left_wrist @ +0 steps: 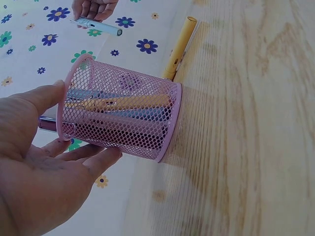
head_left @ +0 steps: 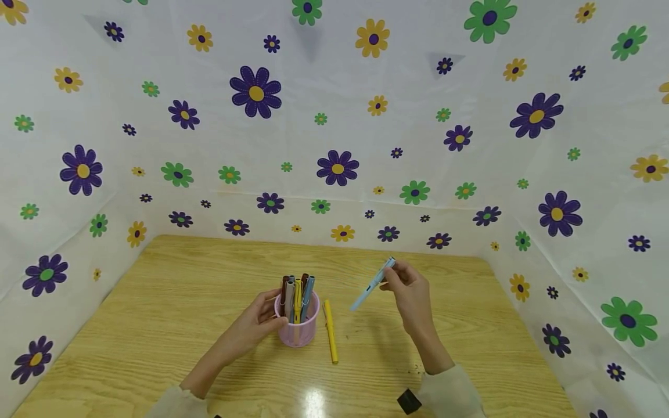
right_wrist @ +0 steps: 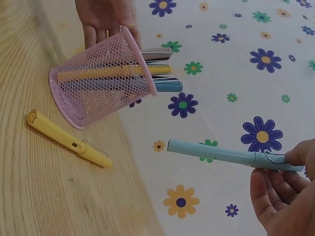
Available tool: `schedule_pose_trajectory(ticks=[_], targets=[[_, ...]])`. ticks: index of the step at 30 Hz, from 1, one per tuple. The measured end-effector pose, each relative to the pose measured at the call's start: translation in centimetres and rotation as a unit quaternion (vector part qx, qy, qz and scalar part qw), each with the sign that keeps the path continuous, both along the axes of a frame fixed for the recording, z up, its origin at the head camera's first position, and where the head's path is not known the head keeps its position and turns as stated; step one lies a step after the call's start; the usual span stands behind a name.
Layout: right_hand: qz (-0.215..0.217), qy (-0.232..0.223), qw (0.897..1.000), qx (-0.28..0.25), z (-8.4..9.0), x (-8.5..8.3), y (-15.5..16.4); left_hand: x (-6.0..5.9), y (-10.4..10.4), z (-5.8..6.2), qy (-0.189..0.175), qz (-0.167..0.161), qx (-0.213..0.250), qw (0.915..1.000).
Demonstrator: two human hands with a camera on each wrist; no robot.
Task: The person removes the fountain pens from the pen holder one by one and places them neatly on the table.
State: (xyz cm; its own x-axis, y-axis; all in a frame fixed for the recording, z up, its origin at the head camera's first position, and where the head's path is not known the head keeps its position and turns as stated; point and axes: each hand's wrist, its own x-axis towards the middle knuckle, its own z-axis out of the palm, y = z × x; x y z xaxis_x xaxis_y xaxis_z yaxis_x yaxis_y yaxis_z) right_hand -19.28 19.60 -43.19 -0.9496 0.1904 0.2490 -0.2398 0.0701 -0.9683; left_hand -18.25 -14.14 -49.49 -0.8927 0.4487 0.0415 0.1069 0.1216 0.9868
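A pink mesh pen cup [head_left: 298,322] [left_wrist: 120,115] [right_wrist: 101,83] stands on the wooden table [head_left: 157,313] with several pens in it. My left hand [head_left: 258,319] [left_wrist: 44,162] cups its left side, thumb and fingers curled round the rim. A yellow pen [head_left: 331,331] [right_wrist: 69,140] [left_wrist: 179,46] lies flat just right of the cup. My right hand [head_left: 407,287] [right_wrist: 285,191] is raised above the table and pinches a light blue pen [head_left: 372,284] [right_wrist: 231,155] [left_wrist: 96,27] by its clip end, tip slanting down to the left.
White flowered sheeting [head_left: 334,116] walls the table on the back and both sides. A small black object [head_left: 409,402] lies near the front edge by my right sleeve.
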Motion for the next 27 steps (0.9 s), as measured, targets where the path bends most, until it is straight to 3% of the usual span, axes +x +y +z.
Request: schedule_pose_trajectory(ticks=[27], targets=[[0.012,-0.047,0.999,0.023,-2.5,0.3,0.3,0.0,0.0,-0.1,0.000,0.003,-0.003,1.0000]])
